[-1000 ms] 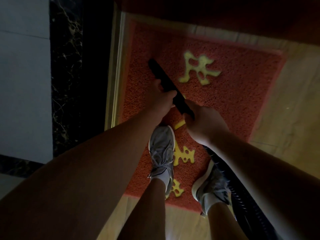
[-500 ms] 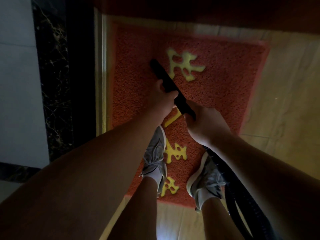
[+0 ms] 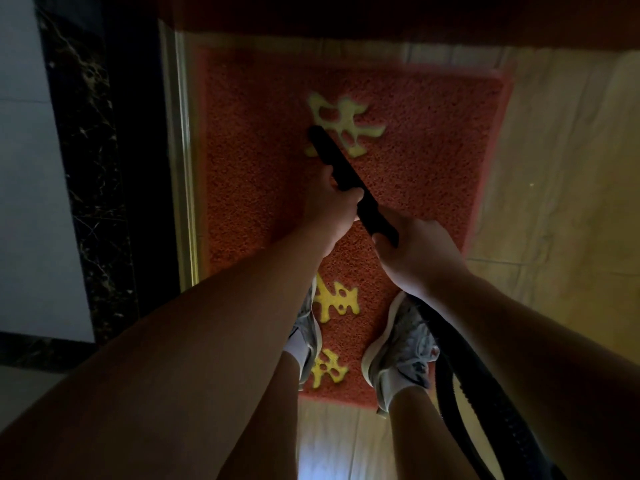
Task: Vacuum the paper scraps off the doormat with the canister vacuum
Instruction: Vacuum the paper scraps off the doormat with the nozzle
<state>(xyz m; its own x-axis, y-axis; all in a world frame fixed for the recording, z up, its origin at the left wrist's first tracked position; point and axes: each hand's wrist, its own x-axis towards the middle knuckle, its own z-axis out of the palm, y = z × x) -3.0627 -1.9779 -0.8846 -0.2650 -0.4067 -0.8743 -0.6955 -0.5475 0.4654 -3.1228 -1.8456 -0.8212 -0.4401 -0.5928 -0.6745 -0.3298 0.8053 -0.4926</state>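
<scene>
- A red doormat (image 3: 433, 140) with a coarse looped pile is seen from above, lying on a pale wooden floor (image 3: 561, 188).
- Three yellow characters are set into the doormat: a top one (image 3: 346, 128) near the far end, a middle one (image 3: 334, 299) and a bottom one (image 3: 327, 370) near the close edge.
- A black vacuum wand (image 3: 374, 214) is held slanted across the doormat, its tip laid against the lower left part of the top character. Whether the tip touches the pile cannot be told.
- The left hand (image 3: 332, 209) is wrapped around the wand at about mid-length, with the fingers curled over the top of the tube.
- The right hand (image 3: 419, 251) is closed around the near end of the wand, just behind the left hand; a short stretch of tube is left bare between the two.
- A black ribbed hose (image 3: 460, 382) is led from under the right hand down past the right leg towards the lower right corner.
- Two grey and white shoes are planted on the near part of the doormat: the left shoe (image 3: 308, 337) is largely covered by the left forearm, and the right shoe (image 3: 398, 351) is set beside the hose, with the two lower characters between them.
- Along the doormat's left edge a pale metal threshold strip (image 3: 180, 168) is seen, then a dark veined marble band (image 3: 86, 168) and light tiles (image 3: 27, 168) beyond it.
</scene>
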